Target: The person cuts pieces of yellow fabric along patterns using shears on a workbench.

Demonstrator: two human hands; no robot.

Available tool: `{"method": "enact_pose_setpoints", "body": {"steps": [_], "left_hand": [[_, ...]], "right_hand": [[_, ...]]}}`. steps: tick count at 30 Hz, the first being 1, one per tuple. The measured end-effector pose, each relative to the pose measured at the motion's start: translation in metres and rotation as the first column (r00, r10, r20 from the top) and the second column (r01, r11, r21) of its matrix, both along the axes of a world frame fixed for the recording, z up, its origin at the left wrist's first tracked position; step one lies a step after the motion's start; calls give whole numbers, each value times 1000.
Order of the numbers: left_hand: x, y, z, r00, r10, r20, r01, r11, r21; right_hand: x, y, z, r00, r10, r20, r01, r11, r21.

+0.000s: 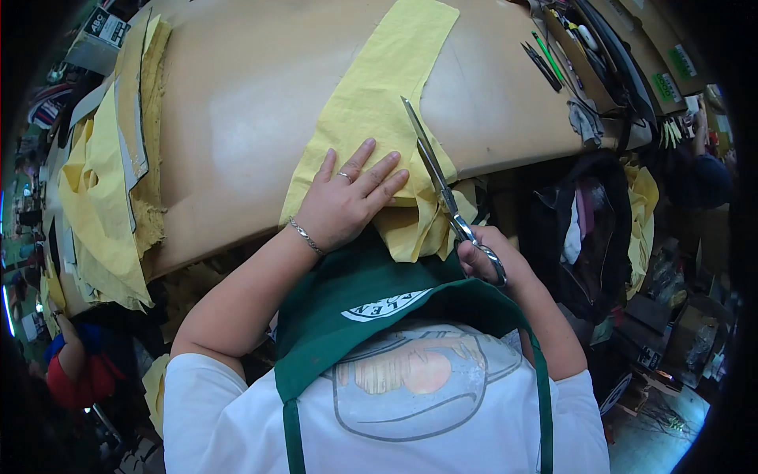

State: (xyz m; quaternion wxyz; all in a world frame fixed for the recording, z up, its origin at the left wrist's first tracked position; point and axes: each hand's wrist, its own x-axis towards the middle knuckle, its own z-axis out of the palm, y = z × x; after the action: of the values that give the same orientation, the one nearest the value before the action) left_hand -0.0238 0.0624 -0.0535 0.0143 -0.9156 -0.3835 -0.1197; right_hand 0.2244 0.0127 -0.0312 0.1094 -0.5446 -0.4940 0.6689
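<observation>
A long piece of yellow fabric lies on the tan table, its near end bunched and hanging over the front edge. My left hand rests flat on this fabric with fingers spread, a ring and a bracelet on it. At the fabric's right side, my right hand is wrapped round the handles of large metal scissors. The scissor blades point up and to the left, over the fabric's right edge, and look slightly parted.
Stacked yellow fabric pieces lie at the table's left end. Thin tools and a green pen are at the back right, beside a box of supplies. A dark open bag is right of the table. Another person in red is at the lower left.
</observation>
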Motion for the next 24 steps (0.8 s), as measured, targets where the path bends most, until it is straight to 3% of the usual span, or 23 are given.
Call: {"method": "enact_pose_setpoints", "body": {"steps": [24], "left_hand": [[-2, -2, 3, 997, 23, 74, -23, 1000, -7]], "right_hand": [[-6, -1, -1, 998, -49, 47, 47, 998, 43]]}}
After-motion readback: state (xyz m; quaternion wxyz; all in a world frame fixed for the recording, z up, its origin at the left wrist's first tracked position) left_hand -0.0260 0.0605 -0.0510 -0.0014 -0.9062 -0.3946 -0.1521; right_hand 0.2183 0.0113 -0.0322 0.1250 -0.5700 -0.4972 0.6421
